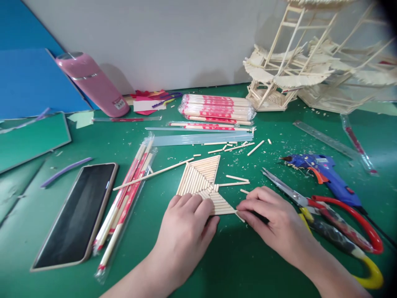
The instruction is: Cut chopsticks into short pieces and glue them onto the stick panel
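Note:
A flat panel of wooden sticks (198, 178), laid in wedge-shaped sections, lies on the green table. My left hand (186, 223) is closed over its near edge, fingers curled and pressed on the sticks. At the panel's near right corner, my right hand (269, 215) pinches a short wooden stick (240, 217); much of it is hidden by the fingertips. Just beyond that hand are loose cut sticks (237, 179). Scissors (297, 196) with red and yellow handles lie right of my right hand, partly covered by it.
A blue glue gun (328, 174) lies at the right. Bagged sticks (127, 198) and a phone (74, 215) are on the left. Behind are more wrapped sticks (217, 107), glue sticks (201, 138), a pink bottle (93, 82) and a stick-built tower (279, 74).

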The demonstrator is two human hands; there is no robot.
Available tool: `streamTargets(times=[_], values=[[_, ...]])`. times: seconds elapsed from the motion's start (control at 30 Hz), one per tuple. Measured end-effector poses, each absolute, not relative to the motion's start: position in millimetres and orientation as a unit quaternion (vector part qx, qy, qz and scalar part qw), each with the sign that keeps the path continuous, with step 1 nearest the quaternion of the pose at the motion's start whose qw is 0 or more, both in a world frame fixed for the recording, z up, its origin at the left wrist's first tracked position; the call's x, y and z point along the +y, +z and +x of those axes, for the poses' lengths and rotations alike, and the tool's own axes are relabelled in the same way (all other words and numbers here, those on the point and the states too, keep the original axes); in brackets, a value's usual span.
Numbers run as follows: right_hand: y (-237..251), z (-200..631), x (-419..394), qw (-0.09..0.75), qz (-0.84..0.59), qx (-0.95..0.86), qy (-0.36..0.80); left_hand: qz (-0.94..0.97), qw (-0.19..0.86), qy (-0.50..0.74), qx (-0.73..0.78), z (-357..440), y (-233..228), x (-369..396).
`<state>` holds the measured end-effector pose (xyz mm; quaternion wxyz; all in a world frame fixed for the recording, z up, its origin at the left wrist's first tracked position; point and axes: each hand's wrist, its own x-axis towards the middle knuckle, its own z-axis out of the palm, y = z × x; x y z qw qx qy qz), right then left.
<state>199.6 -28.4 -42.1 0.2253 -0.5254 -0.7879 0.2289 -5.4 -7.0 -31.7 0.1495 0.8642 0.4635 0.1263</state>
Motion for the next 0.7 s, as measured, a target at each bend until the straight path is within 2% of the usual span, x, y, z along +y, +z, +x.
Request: streamTargets(times=[0.23, 0.47, 0.7], values=[[-41.0, 200.1, -28.7, 0.229, -0.524, -0.787, 0.233, 0.851, 0.216, 0.142, 0.457, -15.2, -29.4, -10.5], [-43.0, 199.0, -28.8, 0.239, -0.523, -0.782, 0.239, 0.862, 0.286, 0.078, 0.412, -26.7, -14.6, -6.1], [-45.1, 199.6, -28.2, 0.239, -0.515, -0.791, 0.23, 0.868, 0.287, 0.067, 0.4, -31.3, -14.5, -4.8]])
